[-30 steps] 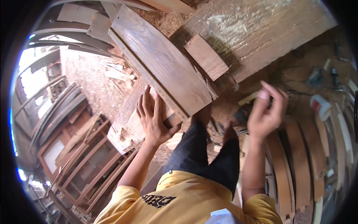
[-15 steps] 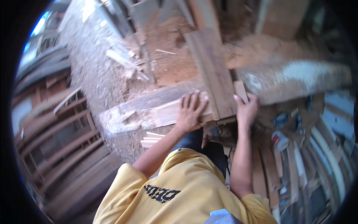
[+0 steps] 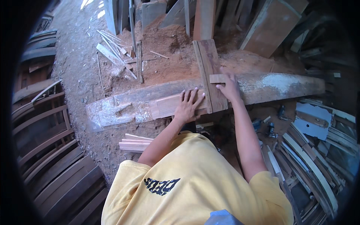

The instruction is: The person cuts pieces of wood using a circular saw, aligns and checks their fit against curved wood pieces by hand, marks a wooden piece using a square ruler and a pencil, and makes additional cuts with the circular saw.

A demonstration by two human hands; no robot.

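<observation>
My left hand (image 3: 185, 109) lies flat with spread fingers on a pale wooden board (image 3: 164, 107), which rests along a long, thick plank (image 3: 258, 90). Crossing over both is a darker, wider board (image 3: 209, 62), pointing away from me; my left fingertips come close to its left edge. In my right hand (image 3: 230, 90) is a small wooden block (image 3: 216, 78), pinched between thumb and fingers. The block sits sideways over the crosswise board, and its right end is covered by the fingers. Slight blur softens the right fingertips.
Several pale wood strips (image 3: 135, 143) lie on the ground by my left forearm. Thin offcuts (image 3: 112, 50) and sawdust (image 3: 168, 41) cover the ground beyond the plank. Boards (image 3: 273, 28) lean at the far side. A power tool (image 3: 272, 129) and stacked lumber (image 3: 315, 161) are at right.
My right hand has moved farther away, turning the small block from pointing forward beside the crosswise board to lying sideways over it. My left hand stays on the pale board. The view has shifted.
</observation>
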